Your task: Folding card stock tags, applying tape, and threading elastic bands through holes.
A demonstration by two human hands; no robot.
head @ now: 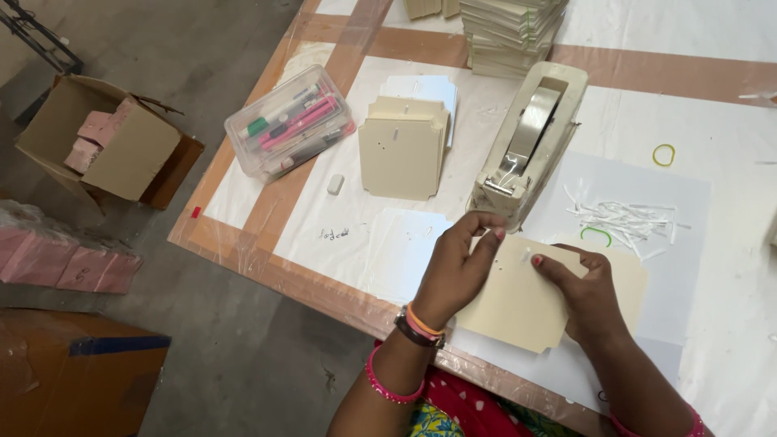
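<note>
A cream card (522,303) with notched corners lies on the table in front of me. My right hand (587,295) rests flat on it, fingertips pressing near its top middle. My left hand (461,263) hovers over the card's left upper edge, thumb and fingers pinched together close to the cutter end of a beige tape dispenser (530,142). Whether a piece of tape sits between those fingers is too small to tell. A stack of the same cream cards (402,146) stands further up the table.
A clear box of pens and markers (289,121) lies left of the stack, a small white eraser (335,184) below it. Paper strips (623,218) and two rubber bands (664,154) lie right. More card piles (510,32) sit at the far edge. Cardboard boxes (105,146) stand on the floor.
</note>
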